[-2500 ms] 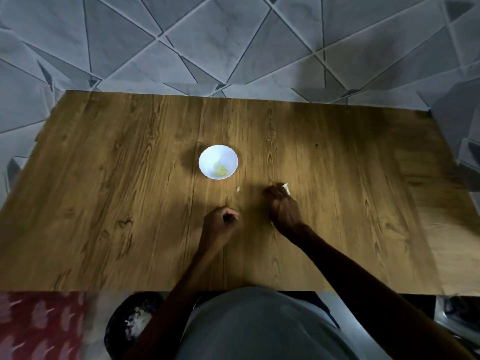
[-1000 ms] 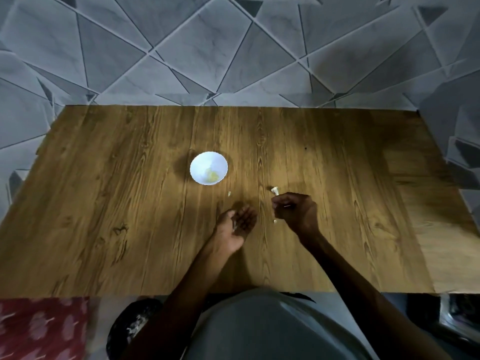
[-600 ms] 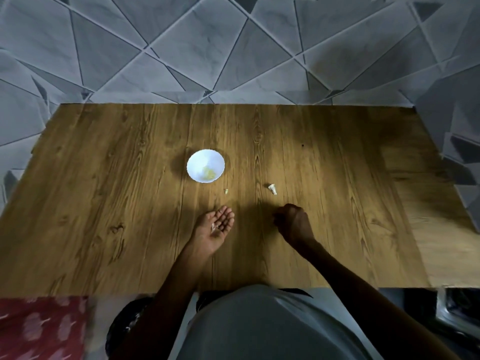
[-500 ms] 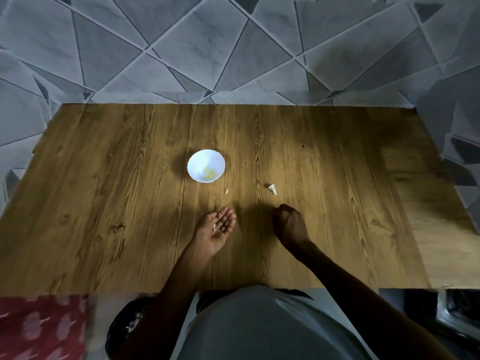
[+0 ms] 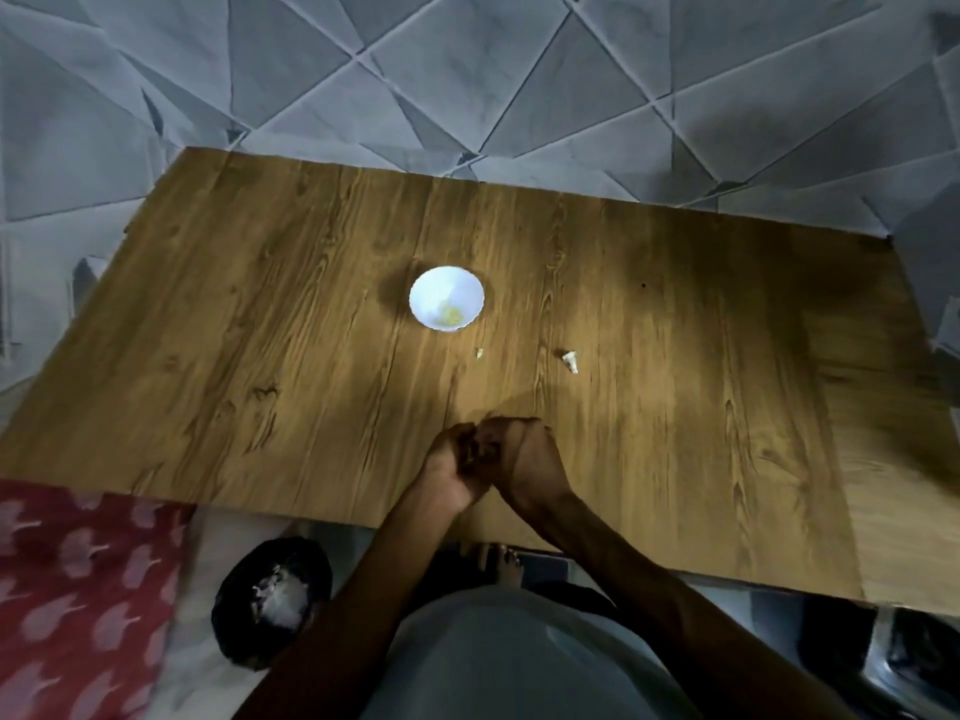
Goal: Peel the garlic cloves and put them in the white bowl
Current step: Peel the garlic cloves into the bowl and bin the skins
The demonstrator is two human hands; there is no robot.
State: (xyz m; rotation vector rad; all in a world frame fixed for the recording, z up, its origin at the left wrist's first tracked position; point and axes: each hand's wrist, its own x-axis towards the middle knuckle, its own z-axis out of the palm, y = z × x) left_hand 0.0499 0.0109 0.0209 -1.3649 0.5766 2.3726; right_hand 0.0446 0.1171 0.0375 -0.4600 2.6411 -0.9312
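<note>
Likely peeling: left hand and right hand, fingers curled together (contents hidden), this side of white bowl; next, carry clove there

A wood-grain table carries a white bowl near its middle. On the bare wood on the bowl's near right lie two pale scraps, apart from each other: a crumb near the bowl and a bigger piece further right.
</note>
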